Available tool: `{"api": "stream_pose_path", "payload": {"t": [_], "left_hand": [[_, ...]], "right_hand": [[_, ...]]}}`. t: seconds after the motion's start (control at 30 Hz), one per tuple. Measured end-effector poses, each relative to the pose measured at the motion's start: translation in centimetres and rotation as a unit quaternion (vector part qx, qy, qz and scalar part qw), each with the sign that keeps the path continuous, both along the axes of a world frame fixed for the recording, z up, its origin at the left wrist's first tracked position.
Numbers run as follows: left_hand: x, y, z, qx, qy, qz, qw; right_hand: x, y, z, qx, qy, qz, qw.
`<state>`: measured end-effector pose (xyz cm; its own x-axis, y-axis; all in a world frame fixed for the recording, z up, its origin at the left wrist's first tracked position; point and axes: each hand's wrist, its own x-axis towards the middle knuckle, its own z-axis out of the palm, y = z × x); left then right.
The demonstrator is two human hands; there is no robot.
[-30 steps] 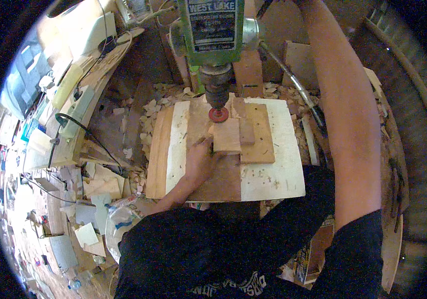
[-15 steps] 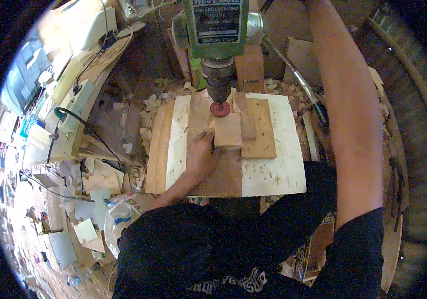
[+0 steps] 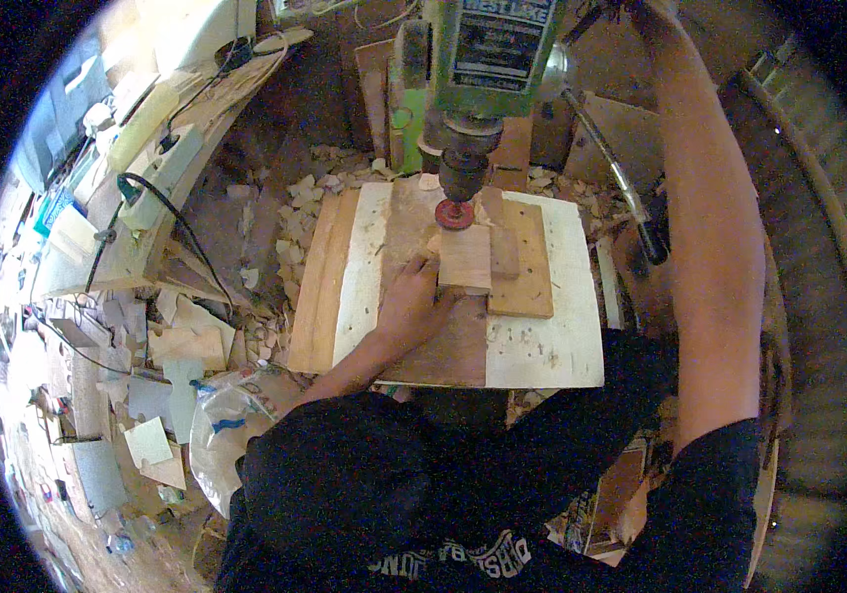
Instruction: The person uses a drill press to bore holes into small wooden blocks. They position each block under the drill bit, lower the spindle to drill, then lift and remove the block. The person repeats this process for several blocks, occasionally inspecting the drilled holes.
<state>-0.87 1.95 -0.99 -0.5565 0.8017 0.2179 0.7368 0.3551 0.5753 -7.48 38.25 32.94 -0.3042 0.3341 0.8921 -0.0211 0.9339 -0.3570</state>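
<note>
My left hand (image 3: 411, 308) lies on a brown board (image 3: 433, 358) and grips a small pale wooden block (image 3: 466, 259). Its fingers press the block's left side, and the thumb rests at the near edge. Just beyond the block is a round red bit (image 3: 455, 214) in the chuck (image 3: 467, 163) of a green bench drill (image 3: 495, 54); I cannot tell whether they touch. Another thin wooden piece (image 3: 505, 252) sits against the block's right side. At the top edge, my right hand (image 3: 633, 10) is raised and partly cut off, closed around a dark lever (image 3: 583, 24) of the drill.
Beneath the brown board lie a white panel (image 3: 557, 346) and a flat wooden piece (image 3: 532, 292) with small holes. A black-tipped metal handle (image 3: 631, 193) slants down at right. Wood offcuts (image 3: 310, 203) surround the worktable. A cable (image 3: 186, 222) hangs from the left bench (image 3: 211, 114).
The view has shifted, so the drill appears farther right and tilted. My left thumb now reaches along the block's near edge. My right hand has come partly into view at the top.
</note>
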Motion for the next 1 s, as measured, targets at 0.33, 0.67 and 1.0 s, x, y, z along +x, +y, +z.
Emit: {"api": "stream_pose_path", "payload": {"t": [0.33, 0.67, 1.0], "left_hand": [[-0.4, 0.2, 0.7, -0.017, -0.041, 0.002, 0.999], [-0.6, 0.3, 1.2, -0.054, 0.060, -0.018, 0.997], [-0.7, 0.2, 1.4, -0.116, 0.218, -0.036, 0.968]], "right_hand": [[1.3, 1.2, -0.1, 0.029, 0.005, -0.053, 0.998], [2.1, 1.4, 0.2, 0.052, 0.015, -0.073, 0.996], [3.2, 0.5, 0.0, 0.085, 0.039, -0.090, 0.992]]}}
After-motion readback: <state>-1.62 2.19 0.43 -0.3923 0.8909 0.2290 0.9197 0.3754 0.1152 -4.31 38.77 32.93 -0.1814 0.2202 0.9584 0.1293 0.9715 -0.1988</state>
